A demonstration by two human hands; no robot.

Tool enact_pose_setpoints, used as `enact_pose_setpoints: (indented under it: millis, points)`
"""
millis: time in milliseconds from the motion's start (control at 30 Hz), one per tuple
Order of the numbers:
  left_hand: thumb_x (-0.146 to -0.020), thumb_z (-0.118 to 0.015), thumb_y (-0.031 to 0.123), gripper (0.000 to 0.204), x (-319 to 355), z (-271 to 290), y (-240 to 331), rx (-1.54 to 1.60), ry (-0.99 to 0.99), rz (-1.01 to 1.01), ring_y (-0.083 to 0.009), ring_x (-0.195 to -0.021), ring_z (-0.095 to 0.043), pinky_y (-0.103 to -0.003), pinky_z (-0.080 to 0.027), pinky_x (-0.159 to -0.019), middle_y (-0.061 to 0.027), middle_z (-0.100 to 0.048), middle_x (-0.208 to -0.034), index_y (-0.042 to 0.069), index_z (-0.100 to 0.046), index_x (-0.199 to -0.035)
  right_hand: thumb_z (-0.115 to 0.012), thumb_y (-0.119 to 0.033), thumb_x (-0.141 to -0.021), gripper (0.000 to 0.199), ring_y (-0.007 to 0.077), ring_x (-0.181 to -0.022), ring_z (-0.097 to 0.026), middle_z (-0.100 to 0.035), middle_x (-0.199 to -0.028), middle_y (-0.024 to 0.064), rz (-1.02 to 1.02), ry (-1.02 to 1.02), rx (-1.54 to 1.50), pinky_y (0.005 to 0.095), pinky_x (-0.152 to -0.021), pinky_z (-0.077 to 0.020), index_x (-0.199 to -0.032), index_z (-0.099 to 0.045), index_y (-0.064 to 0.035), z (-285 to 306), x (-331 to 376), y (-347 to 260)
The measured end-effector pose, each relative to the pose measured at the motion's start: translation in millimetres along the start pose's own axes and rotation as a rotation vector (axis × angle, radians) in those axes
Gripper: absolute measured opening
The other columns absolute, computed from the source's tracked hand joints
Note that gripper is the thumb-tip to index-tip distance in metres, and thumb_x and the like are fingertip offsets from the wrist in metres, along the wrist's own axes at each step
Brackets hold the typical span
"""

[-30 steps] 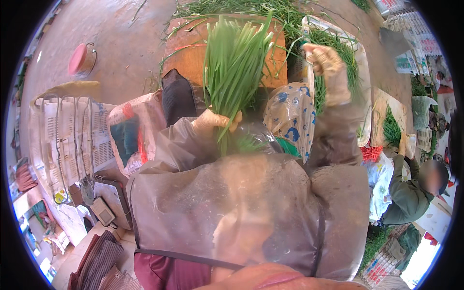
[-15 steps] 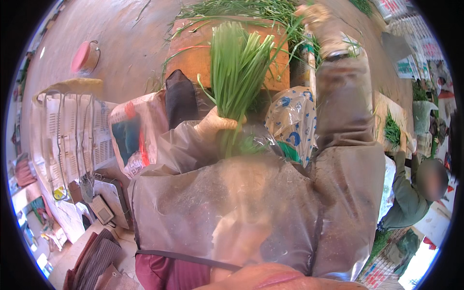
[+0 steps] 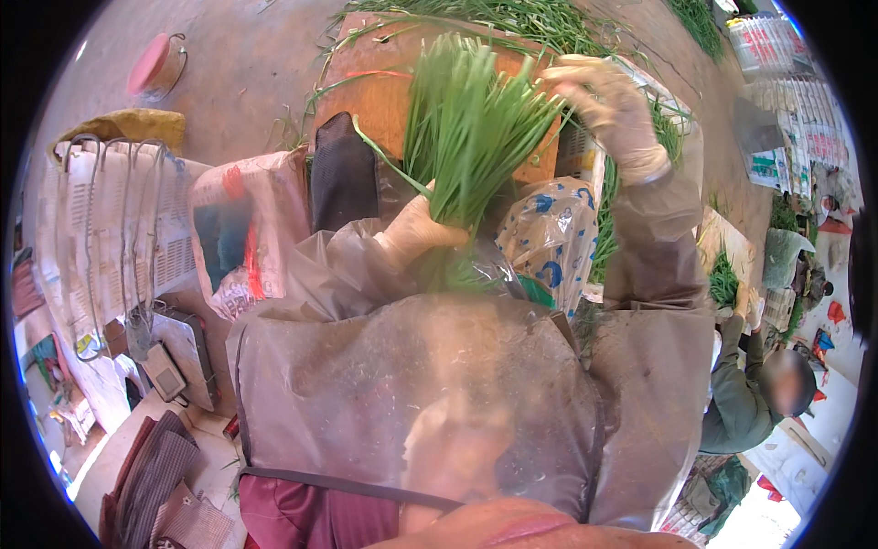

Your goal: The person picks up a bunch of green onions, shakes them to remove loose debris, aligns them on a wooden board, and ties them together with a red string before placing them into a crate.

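Observation:
A thick bunch of long green chives (image 3: 466, 137) stands fanned out with its pale cut ends upward. My left hand (image 3: 419, 233), in a pale glove, is wrapped round its lower part; the green below the fist is blurred. My gloved right hand (image 3: 615, 114) is raised at the bunch's upper right, close against the stem ends. Its fingers are bent toward the stems and smeared by motion, so I cannot see whether they pinch any. Behind the bunch lies an orange-brown board (image 3: 366, 82) with loose chives along its far edge.
More chives (image 3: 512, 23) lie heaped beyond the board. A patterned plastic bag (image 3: 553, 242) and a dark mesh piece (image 3: 343, 178) flank the bunch. White crates (image 3: 119, 229) and a pink-topped stool (image 3: 155, 69) are on the left. At right, a person (image 3: 745, 393) handles greens.
My right hand has come back from the far heap to the upper right of the bunch. The bunch in my left hand has spread wider and leans more to the right.

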State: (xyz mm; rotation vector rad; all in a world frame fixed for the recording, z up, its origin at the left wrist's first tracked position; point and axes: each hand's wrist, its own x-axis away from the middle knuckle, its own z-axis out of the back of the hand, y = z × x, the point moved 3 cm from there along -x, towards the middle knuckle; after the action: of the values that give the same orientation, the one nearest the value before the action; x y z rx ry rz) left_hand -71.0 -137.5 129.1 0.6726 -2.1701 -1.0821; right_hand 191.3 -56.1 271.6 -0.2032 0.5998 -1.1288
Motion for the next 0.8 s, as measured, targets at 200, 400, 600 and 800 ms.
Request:
enact_pose_setpoints:
  millis: [200,400,600,800]
  points:
    - [-0.073,-0.072,0.011,0.095,0,-16,9,-0.799,0.202,0.093,-0.0323,-0.108,-0.062,-0.036,-0.049,-0.089,-0.0167,-0.061,-0.121,0.016,-0.018,-0.150,-0.060,-0.025,-0.093,0.029,0.0131,-0.106,-0.058,-0.066,-0.111,0.0048,-0.536,0.011,-0.522,0.0281,-0.093,-0.0437,-0.114,-0.066,-0.0064,18,18,21]
    - [-0.078,-0.069,0.013,0.095,-10,-19,-20,-0.909,0.194,-0.120,-0.0318,-0.107,-0.062,-0.037,-0.049,-0.090,-0.0135,-0.060,-0.126,0.020,-0.009,-0.152,-0.062,-0.050,-0.086,0.055,0.0224,-0.101,-0.061,-0.067,-0.106,0.0134,-0.379,-0.364,-0.080,0.0316,-0.091,-0.0448,-0.121,-0.062,-0.0068,4,-11,20]
    - [-0.076,-0.072,0.014,0.103,-2,-23,-12,-0.965,0.124,-0.021,-0.0334,-0.106,-0.062,-0.037,-0.049,-0.090,-0.0153,-0.058,-0.127,0.021,-0.004,-0.153,-0.068,-0.035,-0.085,0.036,0.0175,-0.088,-0.061,-0.067,-0.098,0.0088,-0.420,-0.833,-0.064,0.0308,-0.081,-0.0474,-0.106,-0.068,-0.0054,-27,-34,13]
    - [-0.071,-0.072,0.000,0.101,4,-24,8,-0.596,0.027,-0.038,-0.0280,-0.111,-0.060,-0.036,-0.047,-0.093,-0.0117,-0.058,-0.128,0.015,-0.014,-0.152,-0.062,-0.028,-0.090,0.020,0.0178,-0.087,-0.059,-0.067,-0.094,0.0055,-0.308,0.057,0.322,0.0323,-0.081,-0.0459,-0.098,-0.070,-0.0118,92,-67,123]
